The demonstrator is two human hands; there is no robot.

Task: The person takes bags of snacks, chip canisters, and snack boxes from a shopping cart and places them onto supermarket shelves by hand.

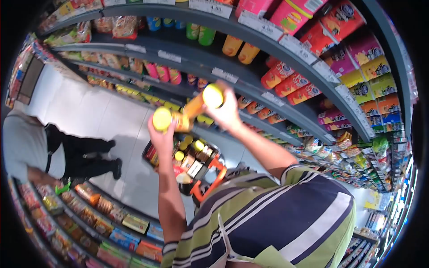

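My left hand (160,136) is wrapped around a chip canister (181,121) with a yellow lid facing up at me. My right hand (229,112) grips an orange chip canister (193,106), which also has a yellow lid and is tilted. The two canisters are close together in front of the shelves; I cannot tell whether they touch. Beneath my hands is a dark shopping basket (184,190) with an orange handle (210,182). Several packaged goods and yellow-lidded items fill it.
A curved-looking shelf unit (196,49) with price labels runs ahead and to the right, stocked with red canisters (286,80) and other snacks. Another person (35,147) stands at the left on the tiled floor (129,127), beside a low shelf of boxed goods (125,239).
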